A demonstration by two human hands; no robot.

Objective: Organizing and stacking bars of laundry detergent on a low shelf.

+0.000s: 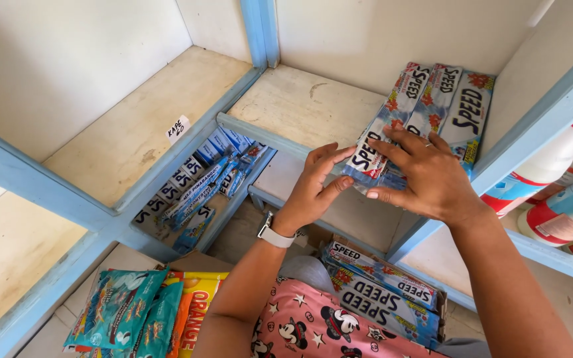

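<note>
Three blue-and-white sachet strips (442,106) lie side by side on a pale wooden shelf (300,106) with a light-blue frame. My right hand (432,176) rests flat on the near ends of the strips, fingers spread. My left hand (316,179), with a white wrist watch, presses its fingertips against the near left edge of the leftmost strip. Neither hand is closed around anything. A box of the same blue strips (386,295) sits by my lap under my arms.
A lower shelf holds a row of more blue sachets (197,182). Teal sachets (127,308) and an orange packet (193,305) lie bottom left. White bottles with red caps (558,192) stand at the right. A small paper label (178,128) sits on the left shelf edge.
</note>
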